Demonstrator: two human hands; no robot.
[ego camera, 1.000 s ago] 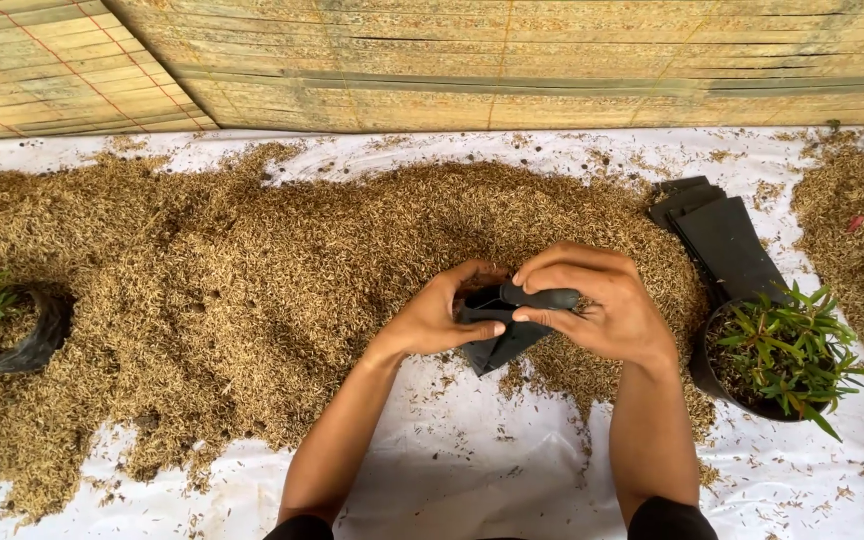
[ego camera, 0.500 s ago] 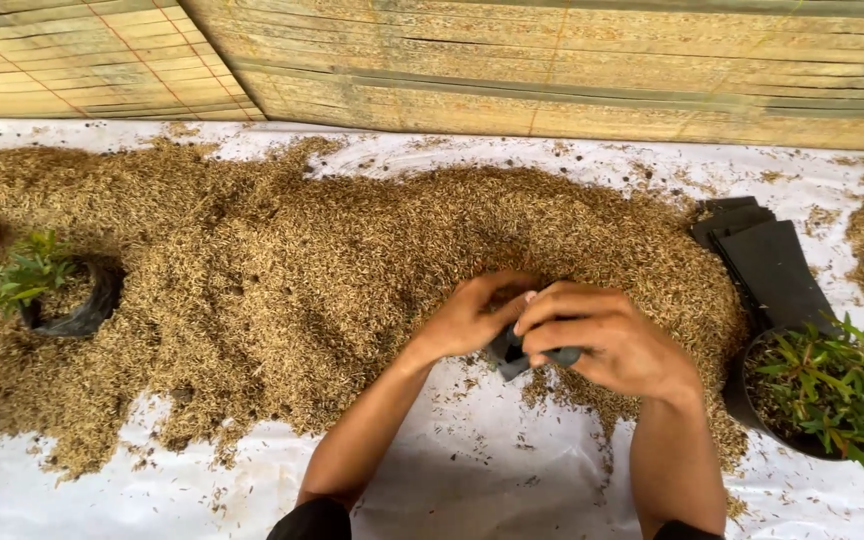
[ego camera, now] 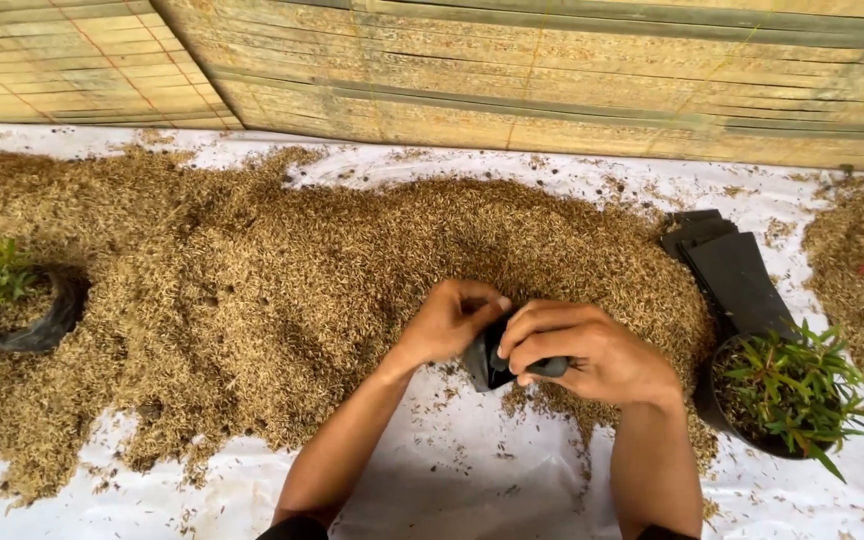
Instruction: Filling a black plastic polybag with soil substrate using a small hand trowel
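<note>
Both hands have come down toward the near foot of the husk heap (ego camera: 352,270) since a second ago, and the black plastic bag (ego camera: 487,362) they work has gone from a loose, dangling fold to a small bunched wad pressed between them. The left hand (ego camera: 449,322) has its grip closed on the bag's left side, thumb and fingers pinching the plastic. The right hand (ego camera: 592,355) is clamped over the other side, fingers curled across the top so that little of the bag shows. The bag sits right at the edge of the heap, just above the bare white sheet (ego camera: 452,480). I judge the person is still working the bag open or into shape; nothing has gone into it that I can see.

For room: the white sheet nearest the person is mostly bare, with scattered husk. To the right, near the right forearm, stands a potted seedling (ego camera: 792,395), and behind it a stack of flat black bags (ego camera: 732,270). Toward the sheet's left edge another bagged seedling (ego camera: 12,300) sits in the husk, well apart. A bamboo mat wall (ego camera: 552,80) closes the far side.
</note>
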